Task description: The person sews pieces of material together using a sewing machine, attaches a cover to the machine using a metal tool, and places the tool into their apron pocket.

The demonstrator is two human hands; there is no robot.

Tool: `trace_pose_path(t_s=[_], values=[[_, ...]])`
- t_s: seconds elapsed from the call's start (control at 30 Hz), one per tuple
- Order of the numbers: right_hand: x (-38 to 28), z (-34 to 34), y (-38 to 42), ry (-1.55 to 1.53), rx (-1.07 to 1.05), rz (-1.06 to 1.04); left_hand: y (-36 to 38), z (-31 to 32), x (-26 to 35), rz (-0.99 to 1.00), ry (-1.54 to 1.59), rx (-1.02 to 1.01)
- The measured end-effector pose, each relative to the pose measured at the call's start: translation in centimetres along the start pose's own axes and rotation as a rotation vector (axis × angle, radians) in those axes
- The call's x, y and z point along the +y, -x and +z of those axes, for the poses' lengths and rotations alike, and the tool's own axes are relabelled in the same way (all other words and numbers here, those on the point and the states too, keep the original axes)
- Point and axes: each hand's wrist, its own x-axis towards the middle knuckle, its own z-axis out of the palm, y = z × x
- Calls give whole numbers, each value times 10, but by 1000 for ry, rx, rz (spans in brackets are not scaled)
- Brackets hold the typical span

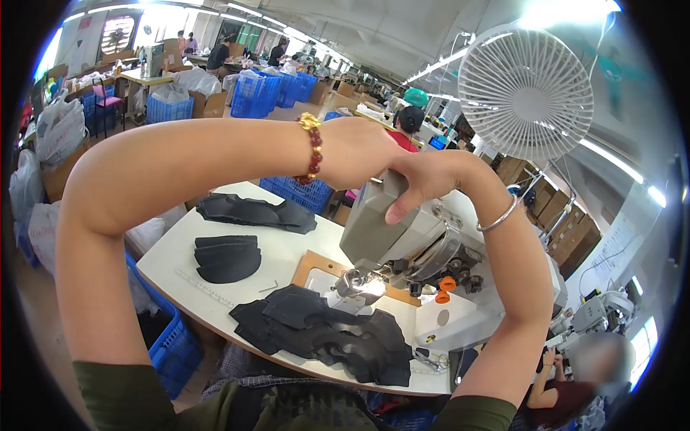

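Nearest, the pale lettering on the wearer's shirt curves out of focus; it may begin with "W", but I can't read it surely. The black pieces lie overlapped in front of the sewing machine, probably to stay within reach, with snips beside them. Left of the machine sit a hex key and rounded black pieces. The right hand spreads over the machine's top, thumb on its near face, perhaps for support; the left hand meets it there. Both sets of fingers are hidden, so I can't tell whether either grips. Beyond the machine are a fan and a seated person in red.
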Motion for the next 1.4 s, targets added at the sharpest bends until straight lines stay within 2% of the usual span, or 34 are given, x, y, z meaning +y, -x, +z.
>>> trace_pose_path(t_s=[0.07, 0.17, 0.23, 0.33, 0.57, 0.63, 0.73, 0.8, 0.83, 0.9, 1.03, 1.1, 1.2, 1.27, 1.4], values=[[1, -1, -2, -102, -16, -90, -2, 0, 1, 14, -53, -49], [0, -5, -5, -100, -138, -27, -1, 6, 3, 12, -163, -23], [5, -2, -5, -41, -74, -62, 2, 14, 5, -6, -205, -46], [11, 1, -6, 36, -4, -93, 11, 24, 9, 92, -429, 106], [4, 0, -1, -6, 16, -27, 22, 17, -14, 24, -304, 120], [-3, -5, 1, -39, -18, 9, 38, 14, -32, -52, -204, 129], [-4, -3, -1, -68, -53, 6, 63, 47, -41, -207, 269, 114], [4, -2, -6, 0, -12, -111, 77, 98, -38, -232, 382, 164], [5, -2, -7, 14, -47, -119, 84, 116, -33, -231, 456, 219], [2, -4, -7, -63, -35, -121, 89, 154, -24, -304, 593, 194], [-7, -8, -11, -62, -80, -65, 74, 208, -6, -342, 842, 450], [-3, -9, -13, 3, -99, -144, 66, 216, 0, -393, 885, 440], [-9, -10, -15, -5, -100, -40, 54, 232, 1, -405, 907, 542], [-10, -10, -12, -24, -130, -11, 47, 239, 4, -315, 862, 498], [-4, -12, -12, -20, -142, -22, 35, 253, 8, -269, 941, 472]])
